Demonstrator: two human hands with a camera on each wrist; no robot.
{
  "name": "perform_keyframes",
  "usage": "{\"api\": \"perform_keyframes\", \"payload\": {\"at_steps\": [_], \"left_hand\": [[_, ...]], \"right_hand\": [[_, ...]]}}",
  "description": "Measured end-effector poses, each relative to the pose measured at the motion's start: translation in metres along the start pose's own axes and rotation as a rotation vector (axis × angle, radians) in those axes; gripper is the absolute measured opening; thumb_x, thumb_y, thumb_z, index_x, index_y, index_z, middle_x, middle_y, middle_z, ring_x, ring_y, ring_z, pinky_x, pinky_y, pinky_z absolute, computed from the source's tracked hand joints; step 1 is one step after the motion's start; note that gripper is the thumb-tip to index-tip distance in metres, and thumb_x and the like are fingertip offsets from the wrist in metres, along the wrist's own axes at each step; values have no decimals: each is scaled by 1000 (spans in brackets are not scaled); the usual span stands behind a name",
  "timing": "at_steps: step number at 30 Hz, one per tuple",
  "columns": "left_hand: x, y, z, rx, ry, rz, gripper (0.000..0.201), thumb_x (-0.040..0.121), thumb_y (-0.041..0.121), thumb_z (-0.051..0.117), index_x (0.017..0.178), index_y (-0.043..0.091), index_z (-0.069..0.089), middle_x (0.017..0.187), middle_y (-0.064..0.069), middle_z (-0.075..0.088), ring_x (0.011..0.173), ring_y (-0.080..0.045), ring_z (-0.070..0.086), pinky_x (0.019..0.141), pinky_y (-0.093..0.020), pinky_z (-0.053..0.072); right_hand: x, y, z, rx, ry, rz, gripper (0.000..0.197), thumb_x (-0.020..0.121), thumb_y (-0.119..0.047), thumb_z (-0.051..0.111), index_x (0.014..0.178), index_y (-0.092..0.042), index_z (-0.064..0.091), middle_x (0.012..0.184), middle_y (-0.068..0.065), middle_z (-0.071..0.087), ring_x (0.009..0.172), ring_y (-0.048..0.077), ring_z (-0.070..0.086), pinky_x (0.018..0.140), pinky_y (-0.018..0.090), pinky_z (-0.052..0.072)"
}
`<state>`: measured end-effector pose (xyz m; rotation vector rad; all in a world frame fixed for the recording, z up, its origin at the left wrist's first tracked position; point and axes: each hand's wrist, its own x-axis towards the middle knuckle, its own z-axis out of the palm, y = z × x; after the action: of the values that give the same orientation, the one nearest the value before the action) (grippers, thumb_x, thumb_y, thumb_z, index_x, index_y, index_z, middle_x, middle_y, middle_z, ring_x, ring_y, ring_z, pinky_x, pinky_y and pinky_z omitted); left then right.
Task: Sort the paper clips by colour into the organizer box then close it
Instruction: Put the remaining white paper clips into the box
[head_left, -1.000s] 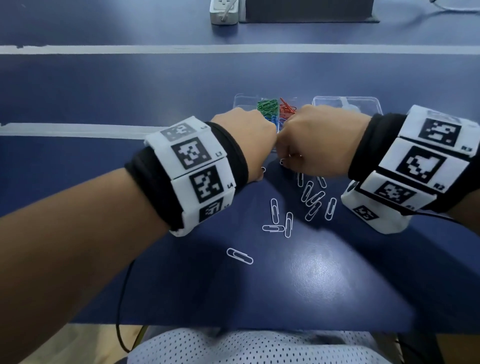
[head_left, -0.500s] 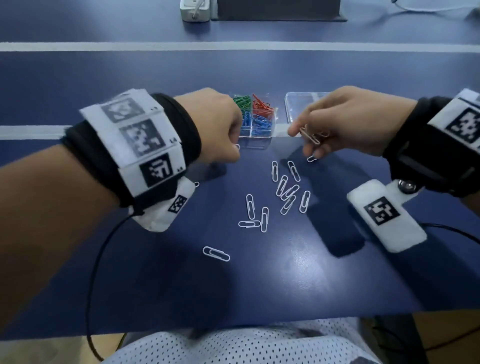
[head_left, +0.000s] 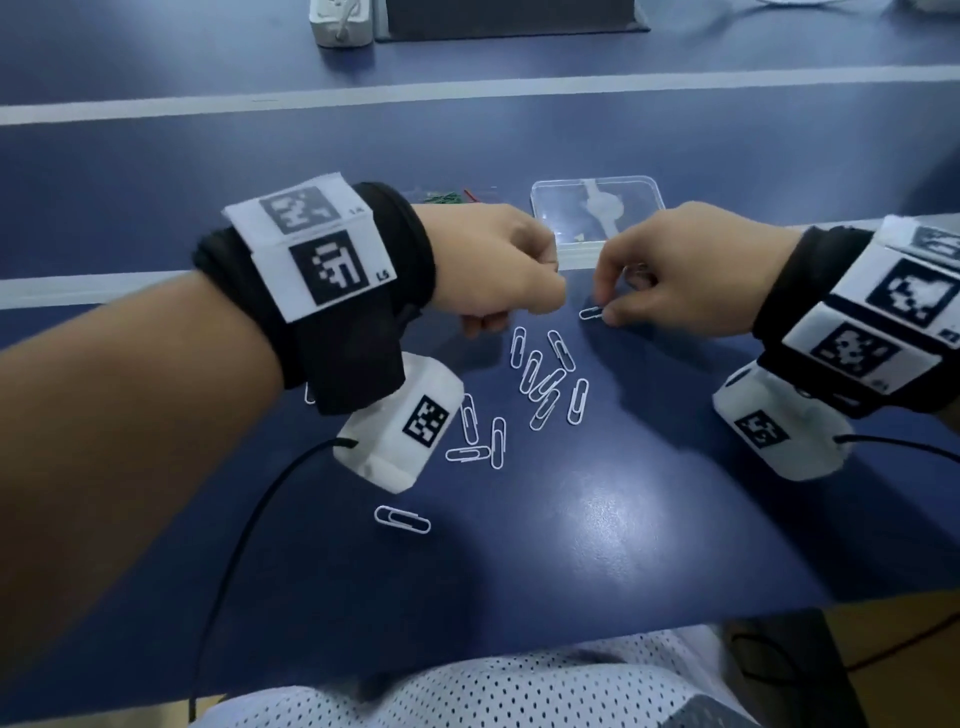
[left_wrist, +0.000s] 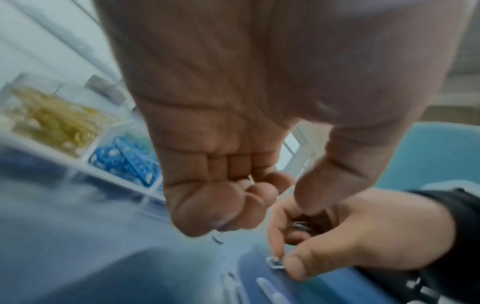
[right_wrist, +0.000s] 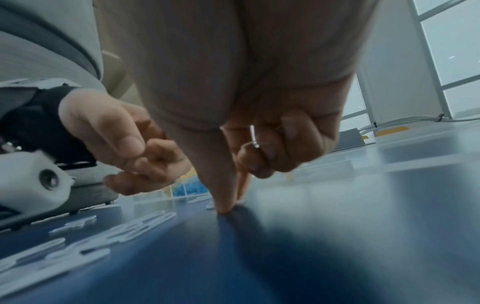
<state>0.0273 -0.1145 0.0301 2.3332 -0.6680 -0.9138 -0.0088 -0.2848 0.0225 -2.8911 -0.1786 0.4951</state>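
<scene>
My left hand (head_left: 511, 312) hovers in a fist over the table in front of the organizer box (left_wrist: 85, 158). A bit of white wire shows between its curled fingers (left_wrist: 262, 191). My right hand (head_left: 605, 306) pinches a white paper clip (head_left: 591, 313) lying on the table with thumb and index. Its other fingers curl round another white clip (right_wrist: 253, 135). Several white clips (head_left: 545, 382) lie loose between my wrists. The box holds yellow clips (left_wrist: 52, 121), blue clips (left_wrist: 127, 162) and green clips (head_left: 444, 197); my left hand hides most of it in the head view.
The box's clear lid (head_left: 597, 208) lies open flat beyond my right hand. One white clip (head_left: 402, 518) sits apart near the table's front edge. A white power strip (head_left: 340, 21) and a dark base stand at the far back. Cables hang from both wrists.
My left hand moved right, in front of the box and nearer the right hand. My right hand came down to the table and pinched a clip lying there.
</scene>
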Motion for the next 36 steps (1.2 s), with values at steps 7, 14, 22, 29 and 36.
{"api": "perform_keyframes", "payload": {"at_steps": [7, 14, 22, 29, 36], "left_hand": [[4, -6, 4, 509, 52, 158, 29, 72, 28, 74, 99, 31, 64, 84, 8, 62, 62, -1, 49, 77, -26, 47], [9, -4, 4, 642, 21, 183, 9, 70, 23, 75, 78, 25, 71, 84, 2, 67, 74, -14, 55, 77, -29, 49], [-1, -2, 9, 695, 73, 174, 6, 69, 20, 62, 64, 23, 59, 56, 9, 52, 59, -11, 48, 62, -22, 40], [-1, -7, 9, 643, 129, 167, 11, 69, 17, 61, 79, 22, 59, 58, 11, 47, 62, -13, 45, 66, -24, 41], [-12, -17, -15, 474, 326, 125, 16, 72, 15, 56, 87, 19, 61, 74, 4, 59, 66, -17, 48, 70, -21, 36]], "right_hand": [[-6, -5, 5, 47, -20, 2, 7, 76, -26, 57, 71, -23, 53, 64, -10, 50, 61, 3, 44, 57, 23, 35], [-10, -15, 1, 170, -161, -15, 27, 85, -12, 43, 95, -32, 57, 70, -8, 60, 64, 4, 53, 66, 22, 45], [-8, -32, 14, 62, -112, -88, 14, 87, -23, 52, 97, -21, 63, 77, -7, 56, 75, 16, 49, 72, 26, 41], [-6, -24, 10, 14, -118, -197, 19, 76, -29, 71, 87, -35, 57, 61, -8, 40, 55, 0, 36, 52, 17, 26], [-8, -26, 12, -176, -94, -294, 7, 82, -30, 57, 77, -28, 54, 59, -13, 43, 56, 4, 39, 53, 20, 30]]}}
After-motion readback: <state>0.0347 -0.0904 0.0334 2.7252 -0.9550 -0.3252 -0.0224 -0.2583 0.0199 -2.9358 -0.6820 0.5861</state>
